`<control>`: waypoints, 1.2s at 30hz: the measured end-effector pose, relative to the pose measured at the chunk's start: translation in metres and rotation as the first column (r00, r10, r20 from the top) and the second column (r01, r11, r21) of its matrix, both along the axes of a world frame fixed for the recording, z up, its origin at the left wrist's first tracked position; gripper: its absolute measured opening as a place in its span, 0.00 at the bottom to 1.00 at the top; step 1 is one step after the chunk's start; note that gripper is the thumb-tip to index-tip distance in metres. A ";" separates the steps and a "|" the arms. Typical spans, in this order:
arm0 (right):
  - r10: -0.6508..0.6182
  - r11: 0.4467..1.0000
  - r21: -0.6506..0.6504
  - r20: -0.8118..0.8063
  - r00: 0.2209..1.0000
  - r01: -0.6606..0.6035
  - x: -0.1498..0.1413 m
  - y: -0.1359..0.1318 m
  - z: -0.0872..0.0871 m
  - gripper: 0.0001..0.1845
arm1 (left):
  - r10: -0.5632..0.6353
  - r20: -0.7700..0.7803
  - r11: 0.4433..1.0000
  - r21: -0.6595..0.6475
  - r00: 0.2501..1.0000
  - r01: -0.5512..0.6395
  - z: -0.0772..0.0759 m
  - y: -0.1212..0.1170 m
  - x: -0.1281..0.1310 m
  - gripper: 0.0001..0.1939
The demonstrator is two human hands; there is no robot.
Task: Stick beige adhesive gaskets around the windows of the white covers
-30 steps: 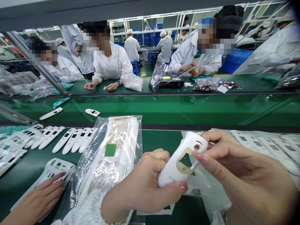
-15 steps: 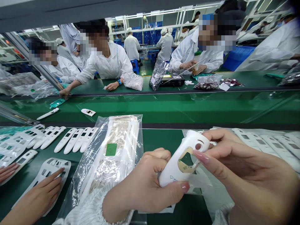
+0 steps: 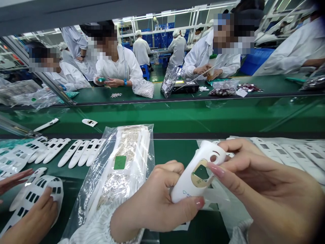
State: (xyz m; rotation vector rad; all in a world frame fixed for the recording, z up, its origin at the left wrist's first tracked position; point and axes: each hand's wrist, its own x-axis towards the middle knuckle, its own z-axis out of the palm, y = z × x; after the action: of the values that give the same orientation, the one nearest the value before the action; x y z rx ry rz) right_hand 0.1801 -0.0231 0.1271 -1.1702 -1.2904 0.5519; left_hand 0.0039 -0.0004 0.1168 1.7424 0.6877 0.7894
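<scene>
My left hand (image 3: 152,200) grips the lower part of a curved white plastic casing (image 3: 186,184), with the thumb across its front. My right hand (image 3: 264,183) holds the casing's upper end, fingertips resting by a small round hole. A tan ring-shaped adhesive label (image 3: 200,174) lines the casing's window, with dark green showing through. Beside my left wrist lies a clear plastic bag (image 3: 142,149) of stacked white parts with a green card (image 3: 120,162). A co-worker's hand (image 3: 33,220) at the lower left touches a white perforated plastic frame (image 3: 38,193).
A row of white casings (image 3: 76,152) lies on the green bench, with white frames (image 3: 286,152) along the right. A green conveyor belt (image 3: 193,117) carries white parts (image 3: 89,122) ahead of me. Beyond it, co-workers in white coats sit at another bench.
The co-worker's hands have moved onto a white frame and lifted it. The parts on the belt have moved left. My hands and the casing have barely shifted.
</scene>
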 end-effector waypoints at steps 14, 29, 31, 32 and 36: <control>0.122 0.992 -0.026 0.145 0.982 -0.120 0.007 -0.002 0.006 0.07 | 0.066 0.006 0.998 -0.014 0.998 -0.066 -0.005 0.000 0.001 0.13; 0.078 0.997 -0.006 0.177 0.981 -0.078 -0.006 -0.005 0.005 0.06 | 0.158 0.020 0.986 0.045 0.987 -0.159 -0.005 -0.002 0.000 0.21; 0.071 0.997 -0.002 0.171 0.983 -0.072 -0.007 -0.005 0.004 0.07 | 0.163 0.017 0.986 0.042 0.986 -0.164 -0.005 -0.003 0.001 0.22; 0.071 0.997 -0.009 0.162 0.984 -0.070 -0.007 -0.005 0.004 0.07 | 0.165 0.017 0.985 0.041 0.986 -0.166 -0.004 -0.003 0.001 0.22; 0.070 0.997 -0.049 0.102 0.992 -0.065 -0.011 -0.005 0.006 0.09 | 0.164 0.014 0.986 0.042 0.986 -0.164 -0.004 -0.005 0.001 0.22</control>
State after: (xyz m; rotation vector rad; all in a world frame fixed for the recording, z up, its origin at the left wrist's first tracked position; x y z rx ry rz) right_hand 0.1692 -0.0278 0.1331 -1.2092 -1.4162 0.5787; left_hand 0.0048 -0.0050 0.1126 1.7349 0.8204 0.9311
